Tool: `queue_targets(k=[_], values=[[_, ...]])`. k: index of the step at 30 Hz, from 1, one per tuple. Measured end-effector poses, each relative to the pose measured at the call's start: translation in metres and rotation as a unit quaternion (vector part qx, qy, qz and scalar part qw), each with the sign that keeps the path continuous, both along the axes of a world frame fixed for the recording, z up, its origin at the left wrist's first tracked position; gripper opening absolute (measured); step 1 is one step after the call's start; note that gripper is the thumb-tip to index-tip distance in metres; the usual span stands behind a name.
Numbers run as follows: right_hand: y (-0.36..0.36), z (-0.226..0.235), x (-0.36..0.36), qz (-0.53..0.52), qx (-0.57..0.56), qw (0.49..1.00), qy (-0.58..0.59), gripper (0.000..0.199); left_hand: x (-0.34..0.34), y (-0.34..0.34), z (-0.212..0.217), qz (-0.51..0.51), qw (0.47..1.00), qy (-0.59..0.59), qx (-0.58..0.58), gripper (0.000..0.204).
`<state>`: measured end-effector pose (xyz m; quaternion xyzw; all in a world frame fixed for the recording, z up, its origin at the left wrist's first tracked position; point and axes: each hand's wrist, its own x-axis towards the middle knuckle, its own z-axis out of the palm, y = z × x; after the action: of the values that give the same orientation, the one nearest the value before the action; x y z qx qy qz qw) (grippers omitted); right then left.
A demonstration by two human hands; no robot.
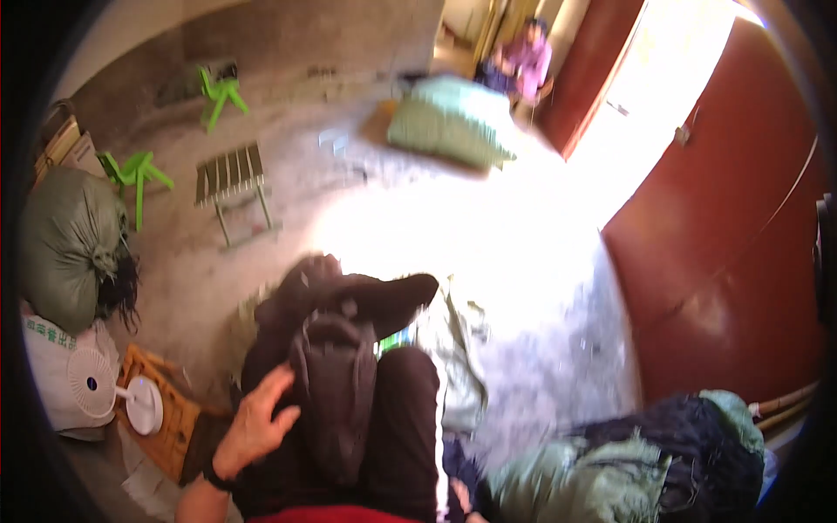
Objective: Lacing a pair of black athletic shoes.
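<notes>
A dark cap (397,301) with its brim pointing right lies at my knees. Below it, on my lap, rests a long dark cloth piece (336,392), perhaps another cap; blur hides its exact kind. My left hand (260,420), with a dark band at the wrist, is at the left edge of this piece. Its thumb and fingers are apart, and nothing shows gripped between them. Only a small part of my right hand (462,499) shows at the lower edge, beside dark blue cloth (460,462); its fingers are mostly hidden and blurred.
A white fan (144,405) stands on a wooden stool (170,436) at left, near a stuffed green sack (70,244). Dark and green cloth (628,462) is heaped at right. Farther off are a folding stool (231,179), a large sack (449,122) and a seated person (527,61).
</notes>
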<state>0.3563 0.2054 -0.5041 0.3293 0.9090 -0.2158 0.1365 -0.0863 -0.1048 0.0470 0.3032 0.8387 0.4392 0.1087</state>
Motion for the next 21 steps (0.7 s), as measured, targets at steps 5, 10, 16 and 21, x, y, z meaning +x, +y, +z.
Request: queue_targets(k=[5, 10, 16, 21], values=[[-0.005, 0.16, -0.066, -0.053, -0.131, 0.99, -0.004, 0.027, 0.02, -0.008, 0.044, 0.061, 0.996, 0.066, 0.019, 0.034], [0.017, 0.204, -0.076, -0.218, -0.35, 0.895, 0.172, 0.024, 0.027, -0.025, 0.108, 0.04, 0.984, 0.107, 0.136, 0.039], [-0.004, 0.335, -0.119, -0.375, -0.556, 0.741, 0.04, 0.038, 0.032, -0.012, 0.222, 0.023, 0.886, 0.23, 0.402, 0.081], [0.006, 0.335, -0.139, -0.279, -0.619, 0.734, 0.002, 0.037, 0.073, -0.075, 0.258, 0.15, 0.825, 0.376, 0.394, 0.099]])
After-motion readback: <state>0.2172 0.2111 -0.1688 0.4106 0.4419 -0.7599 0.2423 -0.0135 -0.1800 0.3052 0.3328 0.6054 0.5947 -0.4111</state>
